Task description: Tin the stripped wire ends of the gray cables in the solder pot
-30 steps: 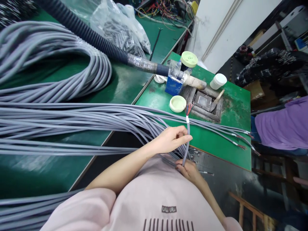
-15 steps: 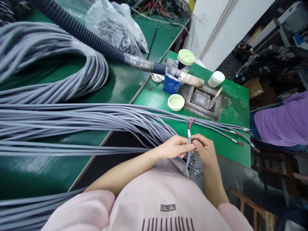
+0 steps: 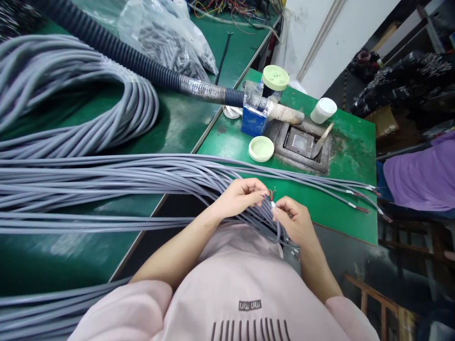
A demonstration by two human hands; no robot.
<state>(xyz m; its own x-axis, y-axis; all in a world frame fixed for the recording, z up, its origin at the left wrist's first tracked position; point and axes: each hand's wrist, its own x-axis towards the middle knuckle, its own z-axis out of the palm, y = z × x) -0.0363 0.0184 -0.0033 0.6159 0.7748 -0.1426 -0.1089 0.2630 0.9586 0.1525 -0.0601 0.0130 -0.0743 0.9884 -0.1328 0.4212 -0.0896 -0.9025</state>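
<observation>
My left hand [image 3: 245, 195] held thin wires [image 3: 265, 195] in pinched fingers, my right hand [image 3: 295, 220] a white-banded cable [image 3: 273, 205]; a pale-green lid [image 3: 261, 148] lay at twelve o'clock on the bench [image 3: 355, 142].

Top: pale pink, plain cloth [image 3: 245, 265], loose, with soft folds across the front
Left sleeve: same pale pink [image 3: 131, 308], wide and rounded, ending around the elbow
Right sleeve: matching pink [image 3: 351, 317], also loose, the forearm bare beyond it
Chest patch: small dark rectangle [image 3: 250, 305] with light letter-like marks, too small to read surely
Stripes: row of thin, dark, separate lines [image 3: 251, 329] beside the patch, running off the picture's bottom edge
Hands: left hand [image 3: 240, 196] and right hand [image 3: 295, 218] both bare
</observation>
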